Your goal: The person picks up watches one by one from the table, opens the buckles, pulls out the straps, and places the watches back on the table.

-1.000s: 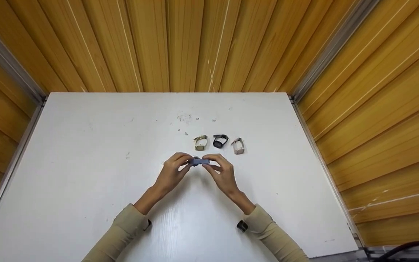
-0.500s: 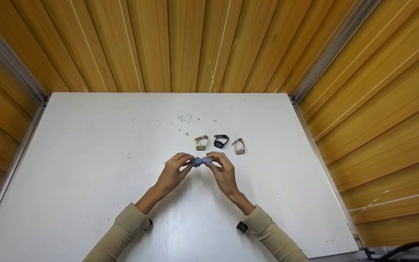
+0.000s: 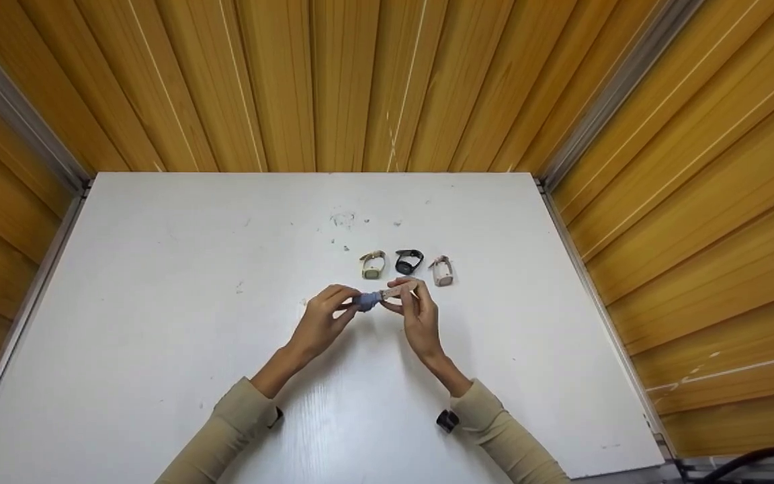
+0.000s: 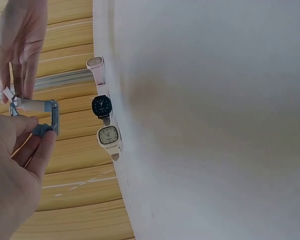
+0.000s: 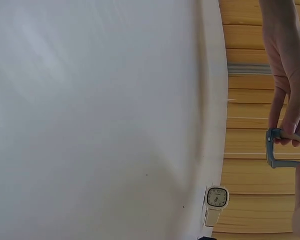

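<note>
A blue wristwatch (image 3: 368,300) is held up between both hands over the white table (image 3: 158,323). My left hand (image 3: 320,319) pinches its blue case end. My right hand (image 3: 422,321) holds the strap, whose pale underside shows beside the right fingers. In the left wrist view the watch (image 4: 55,116) forms a squared loop, with the left hand (image 4: 12,170) below and the right hand (image 4: 22,50) above. Its pale strap tip (image 4: 8,93) sticks out past the right fingertips. The right wrist view shows the loop (image 5: 270,147) side-on; the dial face is hidden.
Beyond the hands stand a cream watch (image 3: 373,265), a black watch (image 3: 408,262) and a pale pink watch (image 3: 441,271) in a row. Wood-patterned panels (image 3: 333,87) wall in the back and sides of the table.
My right hand has turned and shifted slightly right, pulling the strap end so its pale underside shows. My left hand stays in nearly the same place on the watch.
</note>
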A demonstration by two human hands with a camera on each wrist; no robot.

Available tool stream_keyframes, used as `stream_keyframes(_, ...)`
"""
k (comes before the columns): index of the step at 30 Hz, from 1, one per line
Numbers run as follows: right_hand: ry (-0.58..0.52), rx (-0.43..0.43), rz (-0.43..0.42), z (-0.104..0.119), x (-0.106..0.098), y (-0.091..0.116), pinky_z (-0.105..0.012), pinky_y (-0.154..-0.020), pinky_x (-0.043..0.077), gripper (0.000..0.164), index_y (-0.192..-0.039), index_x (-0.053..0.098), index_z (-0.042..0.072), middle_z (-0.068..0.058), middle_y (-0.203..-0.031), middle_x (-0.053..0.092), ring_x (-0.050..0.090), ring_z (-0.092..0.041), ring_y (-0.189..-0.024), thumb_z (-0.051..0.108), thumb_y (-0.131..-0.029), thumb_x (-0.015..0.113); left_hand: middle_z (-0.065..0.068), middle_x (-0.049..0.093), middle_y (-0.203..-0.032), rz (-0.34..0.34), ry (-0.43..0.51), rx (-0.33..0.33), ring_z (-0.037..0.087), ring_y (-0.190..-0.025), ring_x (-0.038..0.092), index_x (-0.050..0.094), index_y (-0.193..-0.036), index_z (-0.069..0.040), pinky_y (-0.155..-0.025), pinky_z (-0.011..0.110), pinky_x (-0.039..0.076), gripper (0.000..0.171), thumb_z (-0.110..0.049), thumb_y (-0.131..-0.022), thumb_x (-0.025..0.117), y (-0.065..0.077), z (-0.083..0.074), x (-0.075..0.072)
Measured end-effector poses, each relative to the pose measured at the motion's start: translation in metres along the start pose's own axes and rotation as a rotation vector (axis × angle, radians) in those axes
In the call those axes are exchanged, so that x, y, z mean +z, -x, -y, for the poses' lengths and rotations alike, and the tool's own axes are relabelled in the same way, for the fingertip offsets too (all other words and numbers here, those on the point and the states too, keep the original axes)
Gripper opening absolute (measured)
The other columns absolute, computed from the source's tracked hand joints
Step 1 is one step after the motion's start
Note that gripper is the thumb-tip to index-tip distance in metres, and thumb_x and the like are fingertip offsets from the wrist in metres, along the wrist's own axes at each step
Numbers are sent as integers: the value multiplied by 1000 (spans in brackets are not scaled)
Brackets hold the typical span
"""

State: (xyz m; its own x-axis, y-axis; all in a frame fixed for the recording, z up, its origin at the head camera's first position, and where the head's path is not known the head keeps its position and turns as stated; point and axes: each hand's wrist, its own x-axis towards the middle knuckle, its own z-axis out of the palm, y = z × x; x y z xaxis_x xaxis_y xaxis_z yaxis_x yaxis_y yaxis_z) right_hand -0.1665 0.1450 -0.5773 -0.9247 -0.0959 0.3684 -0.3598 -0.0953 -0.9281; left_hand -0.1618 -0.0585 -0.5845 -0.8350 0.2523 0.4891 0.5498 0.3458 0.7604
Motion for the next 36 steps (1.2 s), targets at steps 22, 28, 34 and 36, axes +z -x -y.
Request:
stream_keyframes(22, 56, 130, 49, 4, 3, -2, -43, -90, 63, 31, -115, 57, -15, -35, -125, 58, 68, -7, -109, 12, -111, 42, 10, 69, -108, -18, -20, 35, 25, -103, 71, 72, -111, -1, -87, 21, 62, 24, 5, -89, 75, 0, -1, 4)
stream_keyframes(28, 52, 110, 92, 1, 1, -1, -34, -96, 61, 28, -126, 53, -15, -33, -128, 57, 64, -9, -114, -1, -102, 57, 12, 70, -109, -25, -13, 26, 25, -104, 71, 72, -112, 0, -87, 21, 62, 23, 4, -90, 73, -1, 0, 3)
stream_keyframes(34, 90, 91, 62, -4, 2, -2, -23, -90, 60, 32, -120, 58, -16, -35, -130, 58, 64, -5, -109, -12, -90, 68, 11, 70, -110, -8, 10, -22, 25, -106, 72, 72, -114, -2, -87, 20, 61, 23, 4, -91, 72, 0, 1, 4)
stream_keyframes(36, 109, 82, 48, -4, 3, -2, -21, -88, 60, 35, -121, 60, -17, -36, -126, 60, 64, -4, -107, -12, -88, 70, 11, 71, -110, -7, 24, -26, 25, -106, 72, 71, -114, -2, -86, 21, 62, 23, 3, -92, 72, 0, 1, 4)
